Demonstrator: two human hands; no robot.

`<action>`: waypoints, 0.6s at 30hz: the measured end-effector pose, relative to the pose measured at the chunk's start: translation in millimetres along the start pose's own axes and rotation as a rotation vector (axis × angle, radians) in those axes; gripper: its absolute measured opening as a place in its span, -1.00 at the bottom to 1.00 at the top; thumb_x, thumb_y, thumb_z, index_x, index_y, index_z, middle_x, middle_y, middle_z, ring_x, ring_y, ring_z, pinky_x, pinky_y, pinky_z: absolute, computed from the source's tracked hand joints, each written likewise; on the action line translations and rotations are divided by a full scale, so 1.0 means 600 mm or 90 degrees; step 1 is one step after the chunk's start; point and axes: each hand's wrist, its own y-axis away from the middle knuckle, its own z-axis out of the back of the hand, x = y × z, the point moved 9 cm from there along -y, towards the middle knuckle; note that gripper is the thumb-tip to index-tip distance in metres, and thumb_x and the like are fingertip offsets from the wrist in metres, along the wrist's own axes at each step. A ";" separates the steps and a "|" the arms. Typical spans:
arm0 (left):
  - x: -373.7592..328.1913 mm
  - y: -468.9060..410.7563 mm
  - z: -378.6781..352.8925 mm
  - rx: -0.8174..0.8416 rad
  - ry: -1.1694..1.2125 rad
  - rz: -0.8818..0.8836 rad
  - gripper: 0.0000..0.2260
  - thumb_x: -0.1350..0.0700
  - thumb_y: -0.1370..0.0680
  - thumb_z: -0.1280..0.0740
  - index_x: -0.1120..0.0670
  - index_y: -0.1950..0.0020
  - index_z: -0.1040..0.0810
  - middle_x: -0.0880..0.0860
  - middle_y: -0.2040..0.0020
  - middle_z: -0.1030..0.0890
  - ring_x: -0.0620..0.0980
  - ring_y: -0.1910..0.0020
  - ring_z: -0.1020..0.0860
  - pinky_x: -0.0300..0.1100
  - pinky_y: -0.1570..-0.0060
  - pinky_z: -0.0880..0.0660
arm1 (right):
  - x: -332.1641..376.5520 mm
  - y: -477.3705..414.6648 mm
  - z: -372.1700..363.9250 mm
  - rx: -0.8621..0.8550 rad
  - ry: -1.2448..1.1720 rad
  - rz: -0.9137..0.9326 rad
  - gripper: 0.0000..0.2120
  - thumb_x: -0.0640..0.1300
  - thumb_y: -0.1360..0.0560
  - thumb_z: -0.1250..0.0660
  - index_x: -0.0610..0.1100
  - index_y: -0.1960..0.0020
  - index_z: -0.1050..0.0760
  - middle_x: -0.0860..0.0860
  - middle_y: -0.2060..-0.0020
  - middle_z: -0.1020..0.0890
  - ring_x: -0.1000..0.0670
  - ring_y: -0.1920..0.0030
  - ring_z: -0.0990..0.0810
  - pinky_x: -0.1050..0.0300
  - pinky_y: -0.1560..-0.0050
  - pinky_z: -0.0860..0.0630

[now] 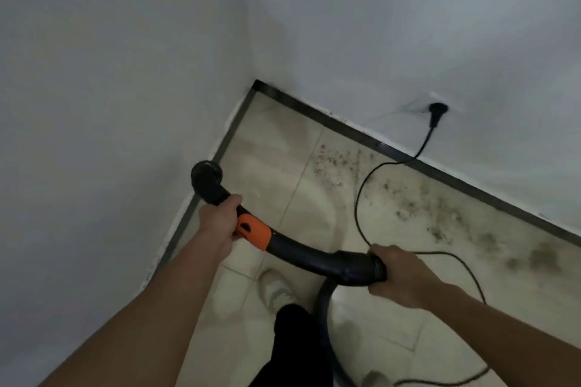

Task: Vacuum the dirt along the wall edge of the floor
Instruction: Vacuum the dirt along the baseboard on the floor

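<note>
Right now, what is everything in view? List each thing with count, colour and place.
walls: two, white, meeting at corner
floor: one, beige tiles, below
skirting: one strip, dark, foot of walls
dirt: scattered patches, dark, along right skirting
plug: one, black, on right wall
cord: one, black, from plug across floor
handle: one, black with orange band, centre
hose: one, black, below handle's right end
shoe: one, white, bottom centre
trouser leg: one, black, bottom centre
hands: two; left hand grips handle beside band, right hand its hose end

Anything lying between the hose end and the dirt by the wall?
Yes: the black cord from the wall plug loops across the floor between the hose end and most of the dirt. Nothing else visible.
</note>
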 end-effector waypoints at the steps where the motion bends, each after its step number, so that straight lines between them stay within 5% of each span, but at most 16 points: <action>1: 0.004 0.003 -0.019 0.020 -0.025 0.000 -0.64 0.16 -0.54 -0.36 0.27 -0.27 -0.40 0.26 -0.04 -0.57 0.10 0.19 -0.57 -0.08 0.34 -0.51 | -0.013 0.009 -0.009 0.018 0.016 -0.016 -0.68 0.09 -0.30 -0.41 0.09 0.01 -0.40 0.11 0.16 -0.54 0.04 0.15 -0.53 0.11 0.15 -0.50; 7: 0.047 0.032 -0.122 0.104 -0.105 -0.010 -0.72 0.15 -0.56 -0.36 0.21 -0.18 -0.37 0.16 0.14 -0.53 0.07 0.21 -0.55 -0.08 0.34 -0.52 | -0.080 0.065 -0.035 0.042 0.043 -0.063 -0.58 0.09 -0.27 -0.44 0.15 -0.07 -0.37 0.13 0.13 -0.58 0.08 0.13 -0.56 0.16 0.14 -0.49; 11: 0.091 0.019 -0.156 0.149 -0.162 -0.022 -0.67 0.13 -0.57 -0.36 0.23 -0.25 -0.37 0.20 0.01 -0.55 0.11 0.12 -0.57 -0.04 0.31 -0.54 | -0.044 0.084 -0.075 -0.117 -0.027 0.024 -0.45 0.24 -0.27 -0.42 0.18 -0.20 -0.36 0.19 0.01 -0.57 0.12 0.02 -0.54 0.17 -0.01 -0.47; 18: 0.168 -0.079 -0.219 0.214 -0.237 -0.004 -0.66 0.14 -0.60 -0.32 0.23 -0.32 -0.38 0.23 -0.03 -0.56 0.17 0.09 -0.59 0.04 0.30 -0.53 | -0.034 -0.006 -0.170 -0.406 0.039 -0.005 -0.63 0.19 -0.22 -0.47 0.06 0.08 -0.50 0.12 0.30 -0.54 0.02 0.29 -0.54 0.08 0.13 -0.52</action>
